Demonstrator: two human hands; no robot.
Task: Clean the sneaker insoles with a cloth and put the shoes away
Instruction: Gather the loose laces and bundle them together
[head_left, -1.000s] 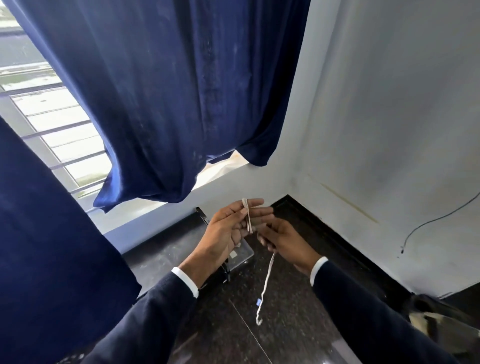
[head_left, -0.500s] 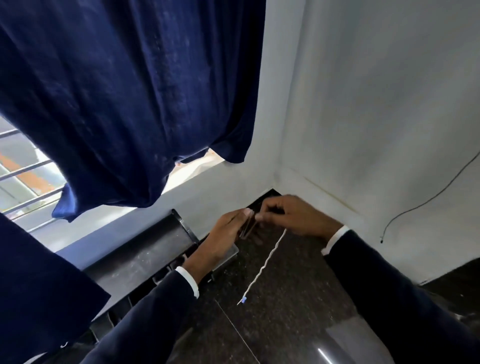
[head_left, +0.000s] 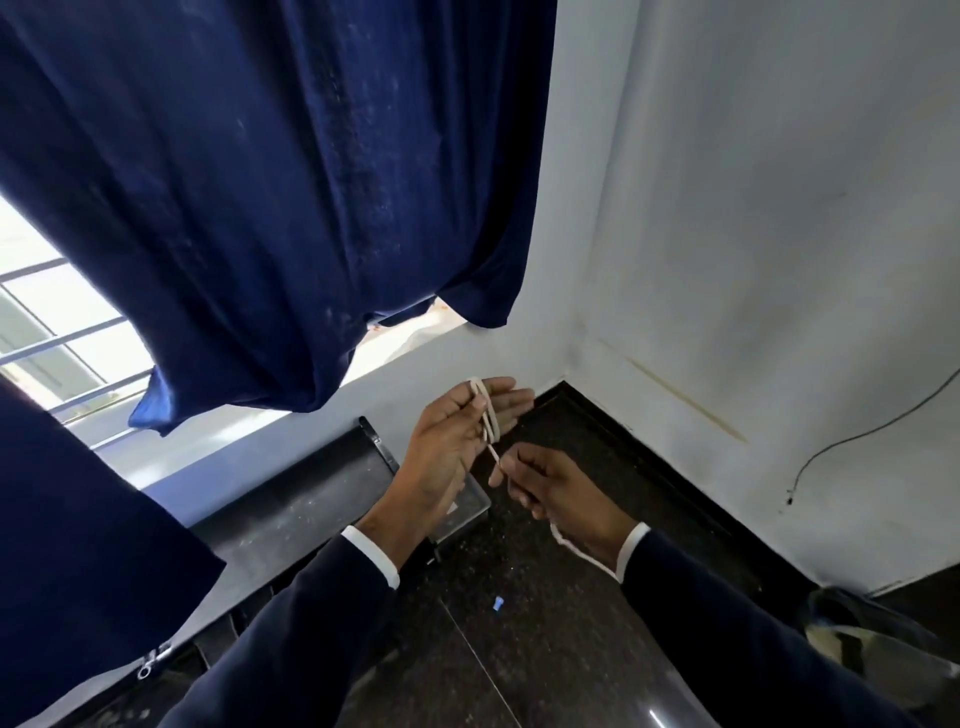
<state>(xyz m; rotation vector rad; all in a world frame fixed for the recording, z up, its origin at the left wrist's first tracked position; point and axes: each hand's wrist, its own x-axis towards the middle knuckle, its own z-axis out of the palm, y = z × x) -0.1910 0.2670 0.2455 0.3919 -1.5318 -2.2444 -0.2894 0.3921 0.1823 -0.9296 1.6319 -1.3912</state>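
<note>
A white shoelace (head_left: 488, 421) is wound in loops around the fingers of my left hand (head_left: 452, 441), which is held up with its fingers fairly straight and the thumb over the loops. My right hand (head_left: 550, 488) pinches the lace just below the loops, and the free tail hangs under that wrist to a blue tip (head_left: 497, 604) above the floor. No sneaker insole or cloth is in view. A partly visible object at the lower right edge (head_left: 878, 644) may be a shoe; I cannot tell.
A dark blue curtain (head_left: 291, 197) hangs over a barred window (head_left: 57, 332) on the left. White walls meet in a corner ahead, above a dark speckled floor (head_left: 545, 649). A black low unit (head_left: 291, 493) stands under the window. A thin cable (head_left: 852, 436) hangs on the right wall.
My right hand has come down from the far side of the left fingers to below them, laying the lace around the left fingers. The view has swung back to the left.
</note>
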